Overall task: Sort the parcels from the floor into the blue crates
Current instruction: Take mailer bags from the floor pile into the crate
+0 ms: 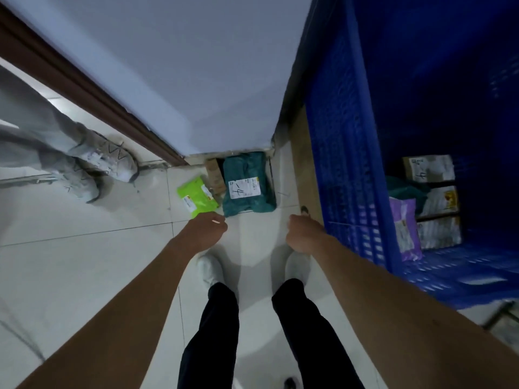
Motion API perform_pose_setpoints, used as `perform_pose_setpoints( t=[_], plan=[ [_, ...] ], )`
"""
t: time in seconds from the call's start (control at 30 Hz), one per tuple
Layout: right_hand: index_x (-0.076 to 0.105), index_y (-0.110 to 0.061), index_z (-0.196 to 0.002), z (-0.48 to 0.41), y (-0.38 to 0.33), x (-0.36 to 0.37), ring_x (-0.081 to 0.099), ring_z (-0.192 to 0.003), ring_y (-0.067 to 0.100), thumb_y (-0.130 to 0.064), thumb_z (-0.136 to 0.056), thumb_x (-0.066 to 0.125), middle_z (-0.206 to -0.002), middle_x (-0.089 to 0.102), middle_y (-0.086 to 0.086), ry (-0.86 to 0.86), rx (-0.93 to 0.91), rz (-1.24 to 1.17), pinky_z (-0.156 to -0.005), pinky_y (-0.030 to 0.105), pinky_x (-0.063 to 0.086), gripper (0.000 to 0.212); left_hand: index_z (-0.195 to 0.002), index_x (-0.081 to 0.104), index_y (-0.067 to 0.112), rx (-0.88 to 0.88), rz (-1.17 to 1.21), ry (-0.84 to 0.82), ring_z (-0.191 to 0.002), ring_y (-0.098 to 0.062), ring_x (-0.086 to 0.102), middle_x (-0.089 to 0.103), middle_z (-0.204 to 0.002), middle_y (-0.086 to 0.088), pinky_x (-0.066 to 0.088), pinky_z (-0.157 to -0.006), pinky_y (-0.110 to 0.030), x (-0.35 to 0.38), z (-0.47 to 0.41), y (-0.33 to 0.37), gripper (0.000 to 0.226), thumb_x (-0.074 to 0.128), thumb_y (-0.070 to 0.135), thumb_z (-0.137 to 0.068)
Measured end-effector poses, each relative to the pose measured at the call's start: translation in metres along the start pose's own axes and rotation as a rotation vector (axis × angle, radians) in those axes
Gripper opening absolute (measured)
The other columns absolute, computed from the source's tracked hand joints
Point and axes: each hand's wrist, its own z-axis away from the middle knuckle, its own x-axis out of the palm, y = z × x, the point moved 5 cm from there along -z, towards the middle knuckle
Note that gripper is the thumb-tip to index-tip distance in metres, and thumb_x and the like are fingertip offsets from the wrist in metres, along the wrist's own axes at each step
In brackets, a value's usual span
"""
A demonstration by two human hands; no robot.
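Both my arms reach down toward the parcels left on the floor (84, 262): a green mailer (198, 197), a teal bag (247, 183) with a white label, and a small brown box (214, 175) wedged between them against the wall. My left hand (207, 230) and right hand (304, 234) look loosely curled and hold nothing, though my fingers are mostly hidden. The blue crate (345, 164) stands just to my right, already holding several parcels. The slick mailer could slip from a hurried pinch, and the brown box could be overlooked.
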Motion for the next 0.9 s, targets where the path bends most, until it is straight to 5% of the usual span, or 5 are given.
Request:
perform_pose_setpoints(
  t=[0.1, 0.3, 0.67, 0.8, 0.9],
  plan=[
    [0.055, -0.006, -0.117, -0.058, -0.006, 0.021, 0.057, -0.098, 0.026, -0.007, -0.095, 0.04, -0.119, 0.059, 0.013, 0.036, 0.024, -0.057, -0.074, 0.032, 0.045, 0.027, -0.123, 0.065, 0.021, -0.048, 0.053, -0.026, -0.087, -0.023, 0.065, 0.068, -0.098, -0.005, 0.046, -0.069, -0.023, 0.011, -0.059, -0.024, 0.033, 0.064, 0.023, -0.09],
    [0.05, -0.009, -0.136, -0.183, -0.006, 0.075, 0.06, -0.11, 0.028, -0.018, -0.096, 0.044, -0.127, 0.06, 0.012, 0.033, 0.068, -0.136, -0.084, 0.032, 0.049, 0.041, -0.139, 0.053, 0.01, -0.061, 0.028, -0.064, -0.13, -0.029, 0.052, 0.053, -0.142, -0.008, 0.044, -0.108, -0.038, 0.058, -0.186, -0.067, 0.06, 0.058, 0.031, -0.083],
    [0.036, -0.022, -0.151, -0.353, 0.005, 0.122, 0.06, -0.114, 0.03, -0.042, -0.085, 0.056, -0.141, 0.054, 0.005, 0.156, 0.114, -0.547, -0.093, 0.041, 0.054, 0.071, -0.139, 0.051, 0.021, 0.024, 0.149, 0.043, -0.103, -0.028, 0.063, 0.065, -0.123, -0.004, 0.054, -0.09, -0.039, 0.11, -0.342, -0.096, 0.056, 0.055, 0.023, -0.083],
    [0.038, -0.029, -0.151, -0.373, 0.0, 0.126, 0.055, -0.122, 0.027, -0.044, -0.076, 0.057, -0.143, 0.054, 0.001, 0.095, 0.1, -0.724, -0.102, 0.04, 0.048, 0.079, -0.113, 0.063, 0.028, 0.054, 0.258, 0.041, -0.088, -0.018, 0.063, 0.067, -0.098, 0.002, 0.05, -0.078, -0.028, 0.123, -0.361, -0.09, 0.033, 0.054, 0.004, -0.092],
    [0.042, -0.026, -0.146, -0.383, -0.001, 0.131, 0.055, -0.112, 0.022, -0.034, -0.088, 0.06, -0.133, 0.056, 0.0, 0.06, 0.161, -0.937, -0.085, 0.033, 0.047, 0.061, -0.092, 0.057, 0.033, 0.062, 0.356, 0.021, -0.077, -0.008, 0.058, 0.06, -0.083, 0.012, 0.046, -0.067, -0.021, 0.135, -0.369, -0.085, 0.036, 0.054, -0.002, -0.092]
  ],
)
